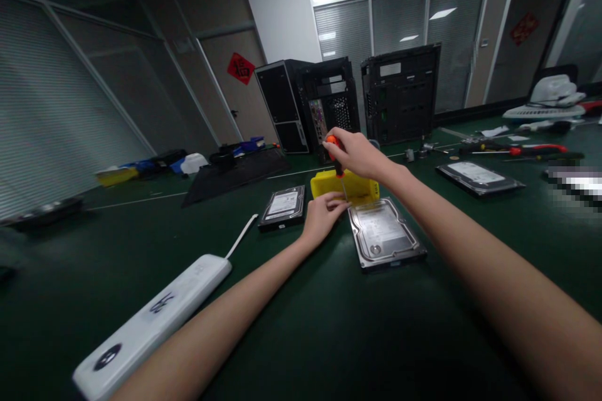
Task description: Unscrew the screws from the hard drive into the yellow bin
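Observation:
My right hand (353, 151) is closed round the red and black handle of a screwdriver (339, 167), which points down with its tip near the far left corner of a silver hard drive (383, 231). Close to that tip is my left hand (324, 216), its fingers bent together at the corner of the drive; whether they pinch a small part is hidden. Just behind both hands stands a yellow plastic bin (362, 184). To the left of my left hand lies another hard drive (283, 206), label side up.
A white power bank-like bar (160, 319) with a short strap lies at the left front. Computer cases (399, 96) stand at the back. Rightward are a third hard drive (477, 176) and red-handled pliers (522, 150). A black mat (235, 175) lies back left.

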A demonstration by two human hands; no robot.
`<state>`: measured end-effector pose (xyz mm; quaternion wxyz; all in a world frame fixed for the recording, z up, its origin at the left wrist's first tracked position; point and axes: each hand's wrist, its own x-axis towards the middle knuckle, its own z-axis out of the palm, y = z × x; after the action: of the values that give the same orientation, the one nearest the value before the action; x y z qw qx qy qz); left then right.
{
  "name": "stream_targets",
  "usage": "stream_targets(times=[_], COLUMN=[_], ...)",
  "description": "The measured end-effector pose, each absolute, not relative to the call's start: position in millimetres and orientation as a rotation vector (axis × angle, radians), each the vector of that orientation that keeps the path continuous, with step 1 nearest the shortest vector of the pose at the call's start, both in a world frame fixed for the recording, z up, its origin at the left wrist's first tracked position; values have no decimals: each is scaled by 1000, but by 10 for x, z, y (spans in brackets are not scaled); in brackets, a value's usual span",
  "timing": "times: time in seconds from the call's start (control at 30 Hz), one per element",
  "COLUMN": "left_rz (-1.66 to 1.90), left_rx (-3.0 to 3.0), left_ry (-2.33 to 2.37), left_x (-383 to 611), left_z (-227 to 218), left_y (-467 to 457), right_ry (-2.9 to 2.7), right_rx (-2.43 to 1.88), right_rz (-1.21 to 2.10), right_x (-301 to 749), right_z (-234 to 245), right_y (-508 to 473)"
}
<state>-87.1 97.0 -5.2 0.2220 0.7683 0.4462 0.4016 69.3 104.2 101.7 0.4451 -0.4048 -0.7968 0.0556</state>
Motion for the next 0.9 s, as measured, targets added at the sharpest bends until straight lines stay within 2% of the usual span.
stream_targets(times=[0.9], left_rz=[1135], left_rx=[1948], left_ry=[1172], left_x=[-870], left_z=[-87], left_y=[1001], right_ry=[-1991], right_rx=[-958], right_rz=[132], right_x=[703], right_z=[1017], right_y=[1044])
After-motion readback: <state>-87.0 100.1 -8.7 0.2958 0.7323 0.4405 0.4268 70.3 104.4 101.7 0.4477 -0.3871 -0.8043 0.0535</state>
